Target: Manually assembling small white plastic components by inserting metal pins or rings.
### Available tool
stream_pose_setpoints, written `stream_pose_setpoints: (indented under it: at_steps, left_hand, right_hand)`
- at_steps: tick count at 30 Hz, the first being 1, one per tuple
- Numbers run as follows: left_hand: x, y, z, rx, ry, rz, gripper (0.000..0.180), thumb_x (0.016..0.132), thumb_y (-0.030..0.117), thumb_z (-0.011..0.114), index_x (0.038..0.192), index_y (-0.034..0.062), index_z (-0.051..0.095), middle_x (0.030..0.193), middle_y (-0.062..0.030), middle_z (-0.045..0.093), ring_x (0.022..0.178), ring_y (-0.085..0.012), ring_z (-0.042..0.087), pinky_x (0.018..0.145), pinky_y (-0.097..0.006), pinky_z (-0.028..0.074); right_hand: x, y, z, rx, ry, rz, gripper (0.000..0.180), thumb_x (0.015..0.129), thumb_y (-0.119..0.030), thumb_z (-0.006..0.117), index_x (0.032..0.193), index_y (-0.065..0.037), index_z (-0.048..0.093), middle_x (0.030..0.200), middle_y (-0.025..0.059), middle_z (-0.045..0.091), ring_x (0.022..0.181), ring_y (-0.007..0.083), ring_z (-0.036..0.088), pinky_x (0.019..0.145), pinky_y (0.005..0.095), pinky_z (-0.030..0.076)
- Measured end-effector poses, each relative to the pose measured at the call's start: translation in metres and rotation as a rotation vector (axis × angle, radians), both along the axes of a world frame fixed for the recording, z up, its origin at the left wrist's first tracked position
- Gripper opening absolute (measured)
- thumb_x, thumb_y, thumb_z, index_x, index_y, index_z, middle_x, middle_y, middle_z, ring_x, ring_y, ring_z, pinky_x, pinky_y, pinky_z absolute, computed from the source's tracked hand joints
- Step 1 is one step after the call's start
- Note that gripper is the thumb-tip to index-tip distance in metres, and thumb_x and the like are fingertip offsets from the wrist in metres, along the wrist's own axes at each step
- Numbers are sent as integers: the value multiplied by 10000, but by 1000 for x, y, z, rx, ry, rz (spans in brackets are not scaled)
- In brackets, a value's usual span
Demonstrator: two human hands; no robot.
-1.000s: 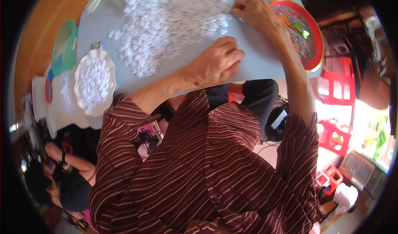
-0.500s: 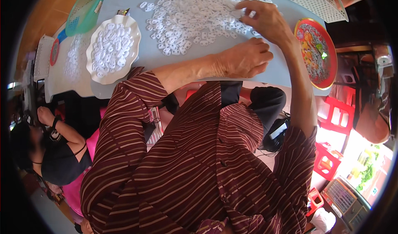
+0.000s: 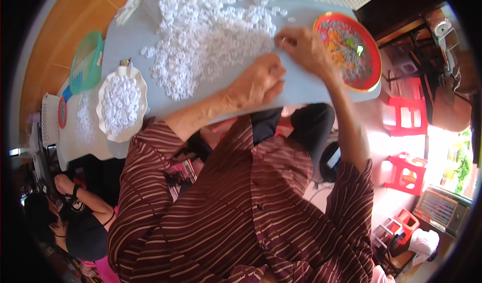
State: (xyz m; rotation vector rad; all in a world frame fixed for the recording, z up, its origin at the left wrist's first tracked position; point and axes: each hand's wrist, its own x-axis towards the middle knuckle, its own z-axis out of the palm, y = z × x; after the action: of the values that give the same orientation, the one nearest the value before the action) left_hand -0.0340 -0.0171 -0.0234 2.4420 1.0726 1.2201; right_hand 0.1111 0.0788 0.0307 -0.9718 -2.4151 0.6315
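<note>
While your left hand (image 3: 258, 82) rests curled and your right hand (image 3: 301, 47) pinches at the heap of small white plastic rings (image 3: 201, 37) on the pale grey table (image 3: 301, 87), pick these light, slippery rings by their rims.

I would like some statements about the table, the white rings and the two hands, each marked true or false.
1. A big heap of small white rings lies on the grey table. True.
2. The right hand rests at the edge of the heap. True.
3. The white scalloped plate is bare. False: it holds white rings.
4. The round red tray sits left of the heap. False: it sits to the right, beside the right hand.
5. The left hand lies on the table near the heap. True.
6. The green basket stands on the red tray. False: it is at the table's left side, far from the tray.
</note>
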Motion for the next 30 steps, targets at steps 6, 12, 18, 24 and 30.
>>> stream_pose_setpoints:
  at_steps: [6, 12, 18, 24, 30]
  left_hand:
    - [4, -11, 4, -55, 73, -101, 173, 718, 21, 625, 873, -2, 554, 893, -160, 534, 844, -330, 542, 742, -394, 461]
    - [4, -11, 8, -36, 75, -116, 191, 681, 7, 644, 849, 12, 555, 863, -138, 532, 825, -312, 542, 719, -389, 465]
    - [9, -4, 5, -45, 5, -129, 160, 671, 21, 642, 791, 24, 535, 789, -111, 506, 774, -297, 522, 703, -377, 454]
    - [8, -7, 8, -63, -2, -122, 129, 687, 47, 631, 734, 39, 511, 745, -93, 491, 736, -278, 504, 693, -368, 438]
    - [6, -5, 3, -36, -37, -118, 148, 697, 17, 644, 811, 20, 551, 843, -123, 528, 798, -310, 526, 696, -388, 458]
  right_hand:
    - [-14, 7, -20, -169, 90, 210, 173, 774, -31, 589, 927, -20, 671, 743, 156, 659, 654, 212, 647, 625, 321, 493]
    - [-30, -3, -11, -51, 34, 147, 128, 762, -147, 602, 833, -84, 687, 726, 155, 647, 690, 332, 632, 660, 418, 504]
    - [-36, 11, -16, -21, -10, 120, 134, 779, -160, 587, 824, -86, 689, 714, 170, 640, 697, 353, 628, 673, 435, 505]
    - [-21, 23, -6, -7, 82, -52, 160, 788, -184, 603, 845, -70, 700, 701, 187, 634, 680, 358, 628, 665, 419, 505]
    - [-22, 8, -15, -44, -1, -53, 171, 786, -188, 608, 850, -61, 703, 701, 182, 639, 676, 350, 630, 668, 413, 507]
